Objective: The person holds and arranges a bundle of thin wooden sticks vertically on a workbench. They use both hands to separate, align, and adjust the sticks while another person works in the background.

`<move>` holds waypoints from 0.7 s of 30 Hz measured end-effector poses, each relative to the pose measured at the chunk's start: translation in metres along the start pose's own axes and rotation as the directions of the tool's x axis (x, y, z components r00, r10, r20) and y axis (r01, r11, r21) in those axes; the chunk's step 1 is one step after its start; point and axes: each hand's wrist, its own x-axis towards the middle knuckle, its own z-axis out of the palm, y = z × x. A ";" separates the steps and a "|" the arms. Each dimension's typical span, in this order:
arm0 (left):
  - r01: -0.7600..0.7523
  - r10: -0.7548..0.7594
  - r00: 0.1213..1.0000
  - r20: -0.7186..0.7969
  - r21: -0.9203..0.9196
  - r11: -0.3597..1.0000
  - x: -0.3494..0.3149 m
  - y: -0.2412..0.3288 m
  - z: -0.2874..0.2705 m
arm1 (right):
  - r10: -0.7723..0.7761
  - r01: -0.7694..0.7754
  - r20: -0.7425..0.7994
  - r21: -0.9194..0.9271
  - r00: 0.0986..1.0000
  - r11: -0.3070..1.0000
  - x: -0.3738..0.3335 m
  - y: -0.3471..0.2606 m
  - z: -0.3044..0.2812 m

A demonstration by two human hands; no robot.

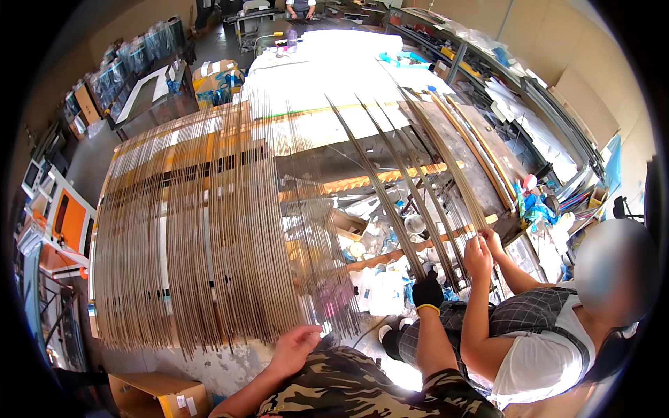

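Note:
Long thin brown rods (pixel 244 279) lie side by side in a broad layer across a frame in front of me. My left hand (pixel 294 348) is bare and low by their near ends, its fingers curled in toward the thumb; anything between them is too small to make out. My right hand (pixel 426 291), in a black glove with a yellow cuff, is closed round the near end of a narrow bundle of thin rods (pixel 387 205). More rod bundles (pixel 435 223) slant away just right of it. A co-worker's hands (pixel 479 252) hold the near end of another bundle (pixel 460 184).
The co-worker stands close at my right. Wooden crossbars (pixel 383 180) carry the rods, with containers and clutter beneath. A cardboard box (pixel 160 396) sits low at left, near an orange-and-white machine (pixel 70 216). Loaded shelving (pixel 516 104) lines the right; another person (pixel 301 8) is far back.

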 end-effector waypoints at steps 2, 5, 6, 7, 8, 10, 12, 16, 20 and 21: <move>-0.008 0.008 1.000 -0.010 0.013 1.000 0.002 -0.005 -0.002 | -0.087 0.086 0.029 0.050 0.996 0.995 0.005 0.007 -0.003; 0.024 -0.024 1.000 0.001 -0.002 1.000 0.000 -0.003 -0.002 | -0.388 0.399 -0.136 0.060 0.912 0.915 -0.016 0.012 0.007; 0.027 -0.027 1.000 0.012 -0.002 1.000 0.002 -0.004 -0.002 | -0.352 0.370 -0.127 0.174 0.927 0.913 -0.027 0.008 0.008; 0.036 -0.036 0.999 0.024 -0.001 0.999 0.004 -0.007 -0.002 | -0.315 0.336 -0.118 0.283 0.942 0.898 -0.038 0.002 0.006; 0.048 -0.047 0.998 0.028 -0.004 0.999 0.004 -0.010 -0.002 | -0.290 0.292 -0.062 0.363 0.955 0.885 -0.058 -0.013 -0.003; 0.004 -0.008 0.999 0.043 0.093 0.996 0.013 -0.006 0.004 | -0.230 0.176 0.040 0.525 0.972 0.833 -0.097 -0.032 -0.012; -0.040 0.035 0.998 0.044 0.105 0.994 0.029 0.000 0.019 | -0.250 0.148 0.122 0.537 0.960 0.830 -0.130 -0.051 -0.023; -0.050 0.061 0.994 0.088 -0.118 0.992 0.066 0.033 0.057 | -0.321 0.230 -0.008 0.715 0.947 0.660 -0.191 -0.103 -0.035; -0.092 0.091 0.996 -0.015 -0.065 0.994 0.057 0.067 0.051 | -0.469 0.204 0.208 0.700 0.858 0.684 -0.205 -0.127 -0.043; -0.161 0.159 0.986 -0.046 -0.050 0.986 0.051 0.058 0.043 | -0.532 0.179 0.320 0.704 0.783 0.687 -0.205 -0.139 -0.069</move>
